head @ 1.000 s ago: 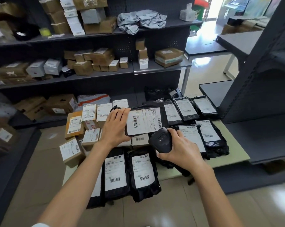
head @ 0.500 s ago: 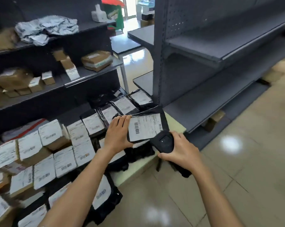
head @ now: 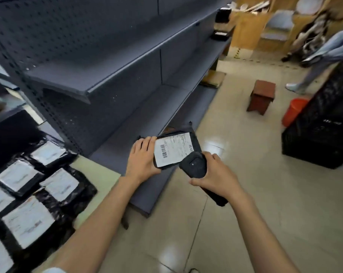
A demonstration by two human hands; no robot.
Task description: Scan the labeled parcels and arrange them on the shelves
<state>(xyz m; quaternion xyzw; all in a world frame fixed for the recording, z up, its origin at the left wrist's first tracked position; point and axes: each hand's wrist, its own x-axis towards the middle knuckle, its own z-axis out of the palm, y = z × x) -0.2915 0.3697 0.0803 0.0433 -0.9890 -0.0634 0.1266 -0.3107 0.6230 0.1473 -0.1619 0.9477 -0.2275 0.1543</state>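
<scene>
Head cam has the left hand (head: 142, 161) gripping one black plastic mailer with a white barcode label (head: 174, 149) over the bare grey metal shelves (head: 147, 107), right hand (head: 216, 177) wrapped round the black handheld scanner (head: 195, 166), so I'd guess barely started, loads of labeled black mailers (head: 38, 186) still on the table (head: 99, 174).

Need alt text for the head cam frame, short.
A person's left hand grips a black labeled parcel while the right hand holds a black handheld scanner beside its label, in front of grey metal shelves. More black labeled parcels lie on a table at lower left.
</scene>
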